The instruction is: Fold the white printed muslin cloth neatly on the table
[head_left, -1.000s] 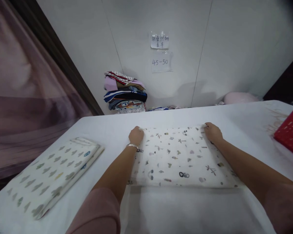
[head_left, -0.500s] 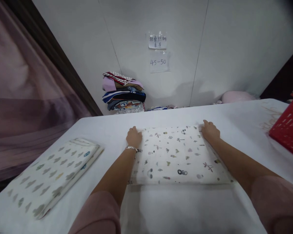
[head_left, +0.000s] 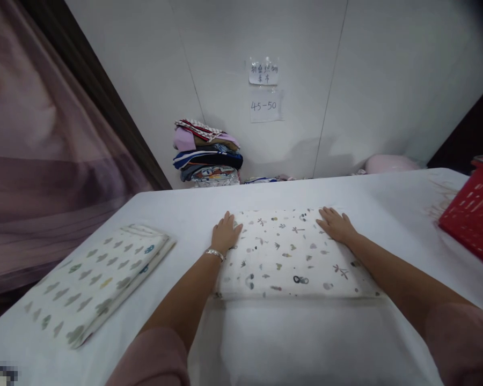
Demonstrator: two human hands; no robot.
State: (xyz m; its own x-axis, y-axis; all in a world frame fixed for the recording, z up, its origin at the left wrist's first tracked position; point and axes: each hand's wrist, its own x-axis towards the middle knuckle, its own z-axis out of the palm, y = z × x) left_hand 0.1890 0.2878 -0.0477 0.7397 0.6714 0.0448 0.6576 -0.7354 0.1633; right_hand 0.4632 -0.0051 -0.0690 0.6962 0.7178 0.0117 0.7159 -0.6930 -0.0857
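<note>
A white cloth [head_left: 285,254] with small printed palms, hearts and rainbows lies folded into a flat rectangle in front of me. My left hand [head_left: 225,233] rests palm down at its far left corner, fingers spread. At the far right corner my right hand [head_left: 336,224] lies flat on the cloth, its fingers stretched out too. Neither hand grips anything. Below the printed part, a plain pale layer [head_left: 306,338] reaches toward me; whether it belongs to the same cloth I cannot tell.
On the left of the white table [head_left: 177,214] lies a folded cloth with grey clouds [head_left: 92,279]. A red slotted basket [head_left: 473,209] stands at the right edge. Behind the table are a stack of folded fabrics [head_left: 209,153] and a pink bundle [head_left: 392,163]. A curtain [head_left: 36,134] hangs at left.
Both hands have let go of the cloth's far corners and now lie flat on it. The right hand has shifted inward, to the left. The cloth stays nearly in place.
</note>
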